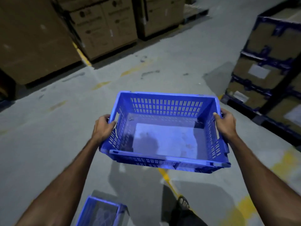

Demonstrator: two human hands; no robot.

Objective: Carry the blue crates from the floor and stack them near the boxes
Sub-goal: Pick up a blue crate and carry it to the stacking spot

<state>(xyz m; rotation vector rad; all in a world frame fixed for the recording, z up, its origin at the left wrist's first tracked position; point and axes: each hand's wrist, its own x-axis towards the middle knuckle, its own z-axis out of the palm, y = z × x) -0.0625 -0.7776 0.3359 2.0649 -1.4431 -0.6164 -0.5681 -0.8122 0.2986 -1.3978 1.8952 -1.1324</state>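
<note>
Two hands, left hand and right hand, gripping blue crate rims, cardboard boxes print unreadable

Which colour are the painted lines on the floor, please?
Yellow, worn and patchy: the floor lines show in the head view, below the carried crate.

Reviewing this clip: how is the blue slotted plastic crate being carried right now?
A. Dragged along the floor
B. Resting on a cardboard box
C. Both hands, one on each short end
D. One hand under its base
C: the left hand and right hand each grip one short end of the blue slotted plastic crate, which is held above the grey concrete floor.
</note>
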